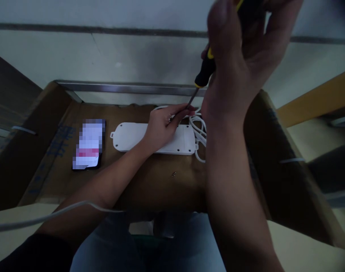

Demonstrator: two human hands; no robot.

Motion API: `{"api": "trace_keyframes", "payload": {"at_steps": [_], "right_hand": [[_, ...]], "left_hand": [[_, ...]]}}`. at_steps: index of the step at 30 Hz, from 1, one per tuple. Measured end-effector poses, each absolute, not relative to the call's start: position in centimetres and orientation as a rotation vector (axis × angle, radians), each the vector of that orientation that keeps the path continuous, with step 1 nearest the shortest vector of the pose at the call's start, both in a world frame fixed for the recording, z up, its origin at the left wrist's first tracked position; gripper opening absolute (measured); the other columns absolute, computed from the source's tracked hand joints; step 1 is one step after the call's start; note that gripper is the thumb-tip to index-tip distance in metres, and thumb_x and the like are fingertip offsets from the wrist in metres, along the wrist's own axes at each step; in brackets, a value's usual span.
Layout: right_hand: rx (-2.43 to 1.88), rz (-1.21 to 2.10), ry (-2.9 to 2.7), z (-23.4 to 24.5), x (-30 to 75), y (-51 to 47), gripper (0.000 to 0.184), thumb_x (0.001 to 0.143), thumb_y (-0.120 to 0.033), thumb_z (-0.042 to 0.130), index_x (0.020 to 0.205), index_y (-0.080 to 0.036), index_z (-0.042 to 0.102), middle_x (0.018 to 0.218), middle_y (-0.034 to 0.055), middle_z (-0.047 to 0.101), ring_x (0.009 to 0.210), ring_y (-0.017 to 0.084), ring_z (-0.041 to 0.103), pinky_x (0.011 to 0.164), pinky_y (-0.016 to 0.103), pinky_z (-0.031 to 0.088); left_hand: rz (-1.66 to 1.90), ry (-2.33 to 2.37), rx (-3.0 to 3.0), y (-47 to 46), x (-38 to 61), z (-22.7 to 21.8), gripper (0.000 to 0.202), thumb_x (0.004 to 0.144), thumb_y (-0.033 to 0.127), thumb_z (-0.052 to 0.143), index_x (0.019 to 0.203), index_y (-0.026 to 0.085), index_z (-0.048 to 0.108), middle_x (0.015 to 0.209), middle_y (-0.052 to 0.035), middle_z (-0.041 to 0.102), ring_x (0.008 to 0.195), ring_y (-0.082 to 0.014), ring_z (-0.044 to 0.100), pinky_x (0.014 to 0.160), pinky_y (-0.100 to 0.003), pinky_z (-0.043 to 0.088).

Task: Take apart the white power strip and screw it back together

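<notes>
A white power strip lies with its screw-holed back facing up on a brown cardboard surface. My left hand rests over its right half, thumb and fingers pinched round the lower end of a screwdriver's thin shaft. What sits at the tip is hidden by those fingertips. The screwdriver slants up to the right, its black and yellow handle wrapped by my right hand, held high above the strip. A few small screws lie on the cardboard below the strip.
A phone with a lit screen lies left of the strip. The white cord is coiled at the strip's right end. Cardboard flaps rise at both sides, and a pale wall stands behind. Another white cable crosses my left forearm.
</notes>
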State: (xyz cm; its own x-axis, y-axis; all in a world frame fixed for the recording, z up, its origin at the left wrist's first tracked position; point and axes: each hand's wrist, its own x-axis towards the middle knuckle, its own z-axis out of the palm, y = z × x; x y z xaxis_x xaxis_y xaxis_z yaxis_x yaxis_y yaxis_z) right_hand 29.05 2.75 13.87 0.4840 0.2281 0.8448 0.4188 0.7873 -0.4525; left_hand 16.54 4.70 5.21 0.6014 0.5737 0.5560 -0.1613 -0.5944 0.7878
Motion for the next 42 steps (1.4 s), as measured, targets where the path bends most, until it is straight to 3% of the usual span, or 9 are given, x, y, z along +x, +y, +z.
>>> {"api": "trace_keyframes", "payload": {"at_steps": [4,7,11,17,22,28,33,36,42], "right_hand": [[-0.655,-0.26,-1.1,14.1,29.0,2.4,0.037,0.086,-0.037,0.08,0.085,-0.019,0.048,0.079,-0.0025,0.042,0.067,0.003,0.043,0.06,0.02,0.043],[-0.616,0.04,-1.084,14.1,28.0,1.7,0.021,0.093,-0.03,0.068,0.091,-0.015,0.054,0.076,-0.0014,0.052,0.065,0.005,0.052,0.06,0.025,0.049],[-0.667,0.181,-1.082,13.6,26.6,1.6,0.026,0.104,-0.039,0.048,0.106,-0.014,0.057,0.09,0.0056,0.062,0.089,0.012,0.066,0.071,0.027,0.055],[-0.737,-0.124,-1.044,13.4,26.8,2.4,0.039,0.082,-0.032,0.075,0.098,-0.025,0.04,0.083,-0.0015,0.045,0.07,0.006,0.046,0.062,0.023,0.043],[-0.805,-0.136,-1.013,13.2,27.0,2.3,0.018,0.096,-0.034,0.059,0.102,-0.022,0.047,0.085,-0.0008,0.051,0.072,0.004,0.051,0.069,0.021,0.052],[-0.746,0.036,-1.158,12.7,26.6,2.1,0.031,0.107,-0.038,0.037,0.133,-0.022,0.04,0.133,0.0076,0.054,0.097,0.009,0.069,0.081,0.029,0.059],[-0.744,-0.122,-1.139,13.3,26.3,1.7,0.049,0.086,-0.033,0.076,0.12,-0.022,0.042,0.111,0.0027,0.05,0.094,0.005,0.055,0.071,0.018,0.048],[-0.75,-0.248,-1.08,13.4,26.6,1.9,0.039,0.085,-0.023,0.075,0.106,-0.02,0.042,0.097,0.0016,0.041,0.079,0.003,0.042,0.064,0.019,0.041],[-0.695,-0.057,-1.093,12.7,26.9,2.7,0.042,0.091,-0.032,0.07,0.105,-0.023,0.032,0.101,0.0007,0.04,0.086,0.007,0.065,0.086,0.032,0.059]], "left_hand": [[1.06,0.375,1.915,4.8,16.5,5.3,0.026,0.103,0.037,0.065,0.109,0.019,0.083,0.11,-0.0047,0.084,0.106,-0.0201,0.08,0.101,-0.03,0.059],[1.047,0.43,1.812,4.8,16.7,5.3,0.021,0.098,0.035,0.072,0.105,0.019,0.084,0.106,-0.0047,0.085,0.101,-0.0205,0.08,0.096,-0.031,0.06],[1.067,0.471,1.657,5.0,16.9,5.1,0.017,0.089,0.034,0.081,0.096,0.019,0.085,0.094,-0.0034,0.085,0.085,-0.0179,0.079,0.079,-0.027,0.06],[1.131,0.531,1.629,5.2,17.4,4.7,0.026,0.08,0.042,0.09,0.079,0.018,0.08,0.072,0.0006,0.076,0.068,-0.0109,0.067,0.069,-0.023,0.052],[0.97,0.396,1.797,5.7,16.7,5.4,0.029,0.095,0.042,0.075,0.106,0.017,0.082,0.102,-0.0076,0.084,0.094,-0.0189,0.077,0.088,-0.029,0.059],[0.746,0.256,1.968,7.0,15.0,6.5,0.029,0.102,0.033,0.064,0.12,0.016,0.079,0.107,-0.006,0.084,0.101,-0.0197,0.078,0.096,-0.031,0.06],[0.826,0.315,1.955,6.7,15.3,6.0,0.026,0.098,0.039,0.072,0.109,0.018,0.082,0.1,-0.0047,0.084,0.09,-0.0183,0.078,0.087,-0.028,0.059],[0.89,0.397,1.93,6.0,15.7,5.9,0.023,0.094,0.037,0.076,0.104,0.018,0.082,0.094,-0.0048,0.084,0.083,-0.0165,0.077,0.082,-0.027,0.059],[0.783,0.364,1.992,6.1,15.4,6.4,0.028,0.099,0.033,0.068,0.116,0.016,0.081,0.102,-0.0068,0.084,0.091,-0.0176,0.077,0.087,-0.027,0.058]]}}
